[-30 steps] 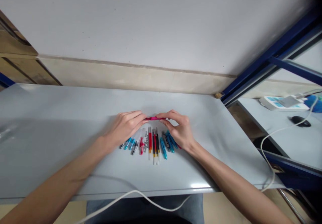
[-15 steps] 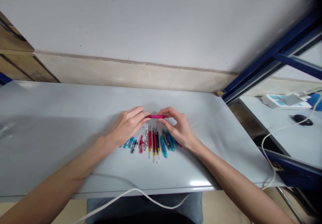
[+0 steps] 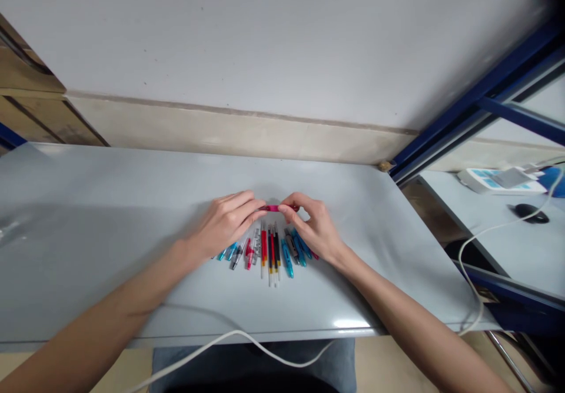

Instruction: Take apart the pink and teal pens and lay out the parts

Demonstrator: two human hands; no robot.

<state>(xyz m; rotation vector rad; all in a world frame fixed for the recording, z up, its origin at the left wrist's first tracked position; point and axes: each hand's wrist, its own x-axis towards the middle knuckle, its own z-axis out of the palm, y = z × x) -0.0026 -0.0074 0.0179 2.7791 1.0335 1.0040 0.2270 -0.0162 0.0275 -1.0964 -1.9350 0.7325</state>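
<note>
A pink pen piece [image 3: 273, 208] lies level between my hands, just above the grey table. Its left end is pinched by my left hand [image 3: 232, 216], and my right hand [image 3: 311, 222] holds the right end between thumb and fingers. Just below are red and black refills [image 3: 271, 249] lying side by side. Left of them are clear, blue and red pen parts [image 3: 249, 253], some partly hidden by my left hand. To the right, under my right hand's edge, lie blue and grey pen barrels [image 3: 288, 257].
A white cable [image 3: 241, 333] runs across the table's front edge [image 3: 198, 342]. Blue metal framing [image 3: 459, 110] stands at the right. Beyond it, a second table holds a black mouse [image 3: 532, 213] and a white device [image 3: 498, 181].
My right thumb and fingers have shifted left onto the pink part, covering more of it. The loose pens and refills lie as before.
</note>
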